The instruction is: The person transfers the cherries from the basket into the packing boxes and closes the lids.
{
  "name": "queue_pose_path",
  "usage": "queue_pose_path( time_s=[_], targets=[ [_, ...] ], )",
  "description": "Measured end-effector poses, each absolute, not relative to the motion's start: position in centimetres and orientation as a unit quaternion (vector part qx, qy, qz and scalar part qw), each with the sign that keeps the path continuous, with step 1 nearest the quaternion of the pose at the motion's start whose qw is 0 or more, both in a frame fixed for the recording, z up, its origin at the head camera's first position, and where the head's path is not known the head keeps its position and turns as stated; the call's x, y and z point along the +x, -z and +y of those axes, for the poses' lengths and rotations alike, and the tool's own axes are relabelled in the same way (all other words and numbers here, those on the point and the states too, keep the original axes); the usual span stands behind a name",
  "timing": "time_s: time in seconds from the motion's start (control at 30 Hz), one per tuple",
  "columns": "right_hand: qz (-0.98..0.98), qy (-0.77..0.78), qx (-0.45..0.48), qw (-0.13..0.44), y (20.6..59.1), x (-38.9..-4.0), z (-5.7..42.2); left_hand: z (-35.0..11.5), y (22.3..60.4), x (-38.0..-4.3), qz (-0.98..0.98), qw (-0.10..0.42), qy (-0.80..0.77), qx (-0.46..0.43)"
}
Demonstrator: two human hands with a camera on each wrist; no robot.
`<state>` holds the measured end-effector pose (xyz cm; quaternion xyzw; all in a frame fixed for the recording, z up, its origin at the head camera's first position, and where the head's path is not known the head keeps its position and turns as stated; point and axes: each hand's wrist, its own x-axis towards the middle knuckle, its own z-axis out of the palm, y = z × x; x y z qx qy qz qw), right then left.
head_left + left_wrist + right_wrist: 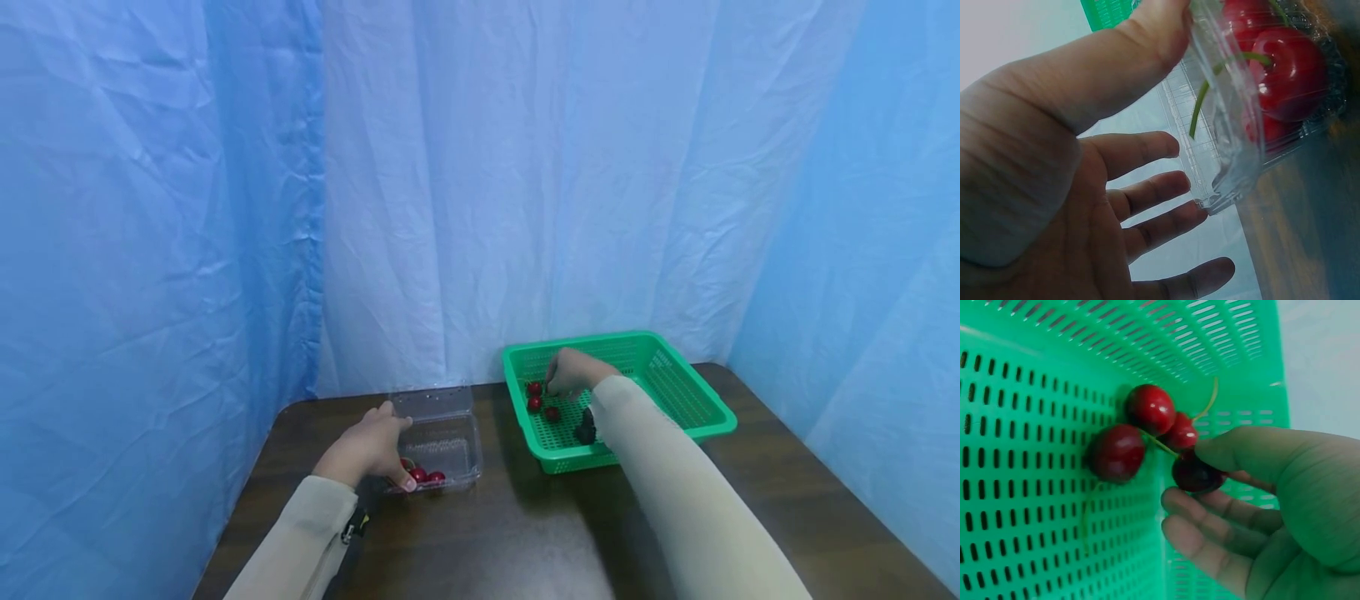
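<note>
My left hand [369,446] rests at the left side of a clear plastic box [453,442], its thumb at the near corner and its fingers extended along the wall. Red cherries [1291,75] with green stems lie inside the box, close to that thumb. In the green basket [568,457], my right hand [576,372] pinches a dark red cherry [1197,474] between thumb and fingertips. Beside it in the right wrist view sit a bright red cherry [1150,410], a smaller-looking cherry [1181,431] and a darker cherry [1116,454] near the slotted walls.
Both containers stand on a dark wooden table [480,550], the box to the left of the basket. The box's clear lid [431,403] lies folded back behind it. Blue-white curtains [480,192] hang behind and at both sides. A dark strap [356,525] circles the left wrist.
</note>
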<state>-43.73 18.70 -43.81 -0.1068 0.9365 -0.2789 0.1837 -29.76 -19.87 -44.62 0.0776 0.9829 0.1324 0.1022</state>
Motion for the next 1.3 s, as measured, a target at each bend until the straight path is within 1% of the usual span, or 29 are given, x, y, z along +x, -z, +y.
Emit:
queue_pose_path(
  time_s=[0.27,0.43,0.7,0.9,1.0,1.13,1.3],
  targets=[
    [0.928,0.305,-0.134,0.165,41.6,-43.4,18.7,-19.9,44.8,-29.9,0.983,0.102,-0.130,0.075],
    [0.921,0.322,-0.176,0.134,40.2,-42.8,17.9,-19.9,45.0,-29.9,0.984,0.101,-0.130,0.072],
    [0.927,0.319,-0.183,0.073,38.1,-41.1,14.6,-19.8,44.9,-29.8,0.983,0.107,-0.133,0.065],
    [0.925,0.319,-0.202,0.041,37.4,-39.6,11.0,-19.8,44.8,-29.8,0.982,0.107,-0.137,0.068],
    [0.918,0.324,-0.228,0.038,37.8,-38.7,9.0,-19.8,44.7,-29.8,0.982,0.106,-0.137,0.070],
    [0.907,0.323,-0.263,0.057,39.1,-37.6,6.1,-19.9,44.6,-29.8,0.983,0.110,-0.134,0.067],
    [0.902,0.285,-0.314,0.081,41.3,-36.5,2.5,-19.9,44.6,-29.9,0.982,0.118,-0.134,0.066]
  ],
)
